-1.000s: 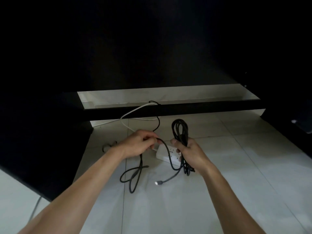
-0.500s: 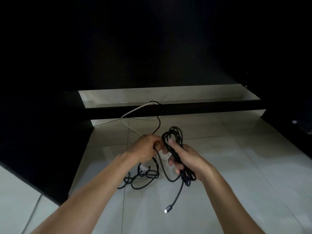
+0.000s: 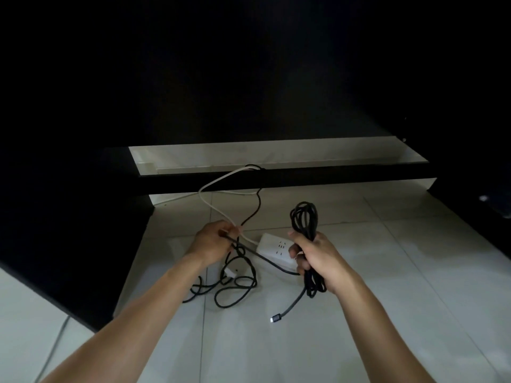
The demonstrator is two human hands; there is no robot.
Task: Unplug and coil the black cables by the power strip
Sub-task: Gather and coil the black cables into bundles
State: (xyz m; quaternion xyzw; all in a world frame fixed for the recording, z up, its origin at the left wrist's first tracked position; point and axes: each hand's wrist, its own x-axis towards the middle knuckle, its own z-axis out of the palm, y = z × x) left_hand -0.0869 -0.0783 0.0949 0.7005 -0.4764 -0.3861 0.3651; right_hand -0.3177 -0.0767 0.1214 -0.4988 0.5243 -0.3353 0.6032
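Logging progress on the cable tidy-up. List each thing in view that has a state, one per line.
Coiled black cable: bundled in loops, gripped by right hand; connector end dangling free.
Loose black cable: uncoiled, tangled on the floor, one stretch pinched by left hand.
Power strip: lying on the floor, visible sockets empty.
White cord: uncoiled.

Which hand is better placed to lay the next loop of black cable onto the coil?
Left hand: it pinches the loose cable. The right hand already grips the coil.
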